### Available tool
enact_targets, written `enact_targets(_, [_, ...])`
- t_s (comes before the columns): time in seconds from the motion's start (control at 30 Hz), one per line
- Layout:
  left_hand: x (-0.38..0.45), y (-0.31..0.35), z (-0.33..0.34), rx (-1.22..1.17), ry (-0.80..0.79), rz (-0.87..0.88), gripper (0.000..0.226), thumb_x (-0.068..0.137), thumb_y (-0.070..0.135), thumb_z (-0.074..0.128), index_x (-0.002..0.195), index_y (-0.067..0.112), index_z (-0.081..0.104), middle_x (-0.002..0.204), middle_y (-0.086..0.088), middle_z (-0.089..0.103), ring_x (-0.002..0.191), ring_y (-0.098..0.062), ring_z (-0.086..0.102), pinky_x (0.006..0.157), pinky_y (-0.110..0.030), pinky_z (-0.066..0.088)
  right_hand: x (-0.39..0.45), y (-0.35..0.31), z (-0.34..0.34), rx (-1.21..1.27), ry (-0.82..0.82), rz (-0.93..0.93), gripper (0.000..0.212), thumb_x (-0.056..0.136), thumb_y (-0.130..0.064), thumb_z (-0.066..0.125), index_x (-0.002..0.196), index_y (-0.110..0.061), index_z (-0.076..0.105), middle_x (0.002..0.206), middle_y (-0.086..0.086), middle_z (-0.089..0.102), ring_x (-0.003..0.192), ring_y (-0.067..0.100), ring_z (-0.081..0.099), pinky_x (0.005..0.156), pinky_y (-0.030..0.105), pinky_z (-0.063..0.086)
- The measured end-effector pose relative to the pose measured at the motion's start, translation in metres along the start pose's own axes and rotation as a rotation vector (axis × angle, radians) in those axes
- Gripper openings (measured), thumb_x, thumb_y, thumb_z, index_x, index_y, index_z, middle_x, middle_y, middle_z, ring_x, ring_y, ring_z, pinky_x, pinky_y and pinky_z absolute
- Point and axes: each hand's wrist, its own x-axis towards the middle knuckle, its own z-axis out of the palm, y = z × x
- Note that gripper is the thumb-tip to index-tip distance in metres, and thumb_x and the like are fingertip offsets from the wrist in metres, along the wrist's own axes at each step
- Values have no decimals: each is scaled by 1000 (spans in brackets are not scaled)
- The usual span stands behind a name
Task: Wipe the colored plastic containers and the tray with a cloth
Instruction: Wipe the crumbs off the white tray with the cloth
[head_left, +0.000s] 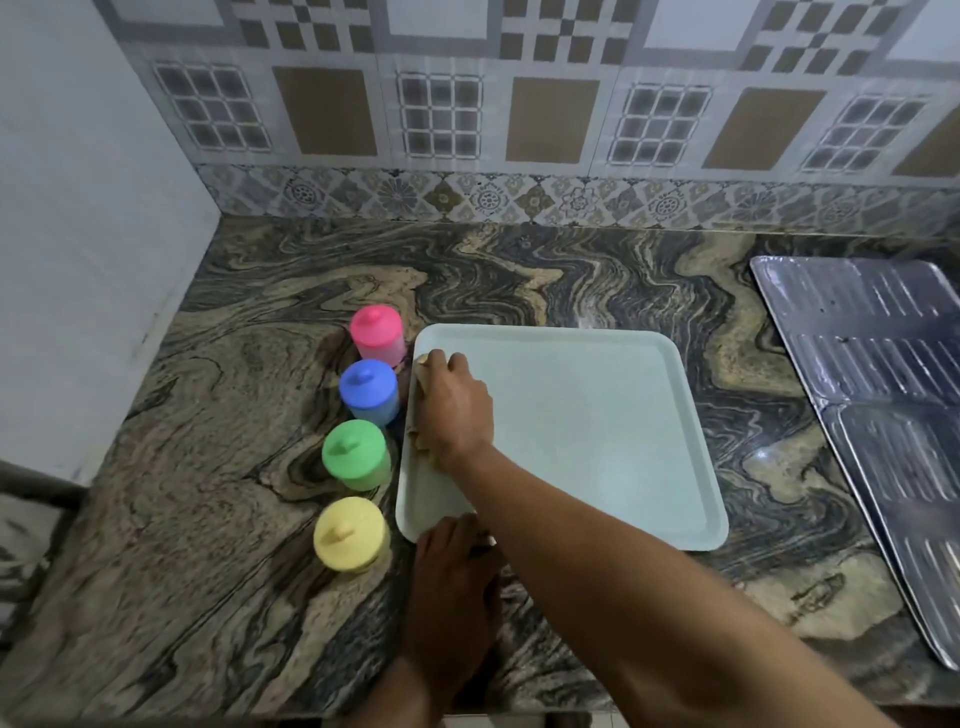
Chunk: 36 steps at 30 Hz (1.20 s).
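A pale blue-green tray (597, 431) lies flat on the marbled counter. My right hand (454, 410) presses a tan cloth (423, 441) against the tray's left inner side, with most of the cloth hidden under the hand. My left hand (452, 577) holds the tray's near left corner. Left of the tray stand four lidded plastic containers in a line: pink (376, 332) at the back, then blue (369, 389), green (356, 454) and yellow (350, 532) at the front.
The dark swirled stone counter (208, 519) runs to a tiled wall behind and a white wall on the left. A ribbed steel draining board (883, 395) lies at the right edge. The counter's front edge is just below my arms.
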Motion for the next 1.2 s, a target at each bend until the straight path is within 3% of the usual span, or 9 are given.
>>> enact_targets(0.13, [3, 4, -4, 35, 13, -17, 34, 79, 21, 70, 111, 33, 73, 101, 2, 65, 94, -28, 57, 74, -40, 46, -2, 30, -18, -132, -43, -65, 27, 99, -13, 54, 124, -6, 53, 117, 21, 55, 86, 48, 65, 63, 43, 36])
enact_targets(0.2, [2, 7, -6, 59, 42, -21, 32, 86, 26, 60, 113, 33, 77, 100, 5, 64, 93, -26, 57, 73, -40, 46, -6, 64, -36, -168, -19, -14, 26, 98, -13, 53, 123, -6, 53, 116, 20, 55, 84, 48, 64, 62, 44, 39])
enact_targets(0.3, [2, 8, -4, 20, 83, -37, 41, 89, 17, 54, 120, 33, 76, 102, 9, 65, 94, -22, 57, 74, -37, 43, -16, 126, -72, -233, 32, 106, 27, 94, -11, 54, 121, -7, 54, 114, 20, 55, 82, 48, 63, 63, 45, 42])
enact_targets(0.4, [2, 9, -4, 3, 89, -54, 34, 97, 23, 51, 120, 31, 74, 104, 10, 66, 94, -23, 58, 76, -39, 44, -27, 188, -106, -322, 83, 227, 25, 92, -10, 56, 116, -6, 54, 111, 21, 56, 84, 49, 64, 66, 48, 45])
enact_targets(0.53, [2, 9, -3, 2, 93, -65, 27, 99, 24, 52, 116, 29, 73, 104, 10, 67, 95, -23, 58, 77, -40, 44, -35, 219, -126, -394, 84, 268, 19, 100, -17, 51, 116, -7, 52, 113, 21, 55, 89, 49, 63, 72, 48, 50])
enact_targets(0.73, [1, 11, -8, -17, 109, -74, 19, 96, 21, 69, 112, 31, 74, 112, 13, 69, 103, -20, 60, 84, -40, 47, -37, 164, -108, -177, 180, 270, 17, 92, -15, 60, 107, -8, 55, 106, 18, 60, 88, 45, 62, 71, 44, 46])
enact_targets(0.93, [-11, 10, -10, 77, 83, -89, 27, 90, 23, 74, 117, 24, 74, 113, -5, 65, 103, -32, 59, 83, -41, 46, -59, 38, -48, 103, 97, 101, 25, 91, -19, 64, 113, -10, 57, 112, 15, 62, 93, 45, 61, 76, 47, 50])
enact_targets(1.1, [-24, 0, -5, -60, 80, -64, 40, 79, 6, 82, 117, 12, 72, 120, -14, 69, 108, -43, 63, 82, -47, 51, -65, -10, 1, 49, -4, 6, 25, 97, -16, 58, 121, -9, 53, 111, 18, 57, 81, 49, 62, 62, 46, 40])
enact_targets(1.2, [-23, 4, -10, 61, 82, -56, 39, 80, 14, 83, 118, 14, 72, 116, -9, 67, 104, -36, 59, 82, -44, 51, -66, 7, -6, -43, -26, -49, 27, 98, -14, 54, 124, -8, 52, 110, 19, 54, 76, 48, 61, 59, 43, 35])
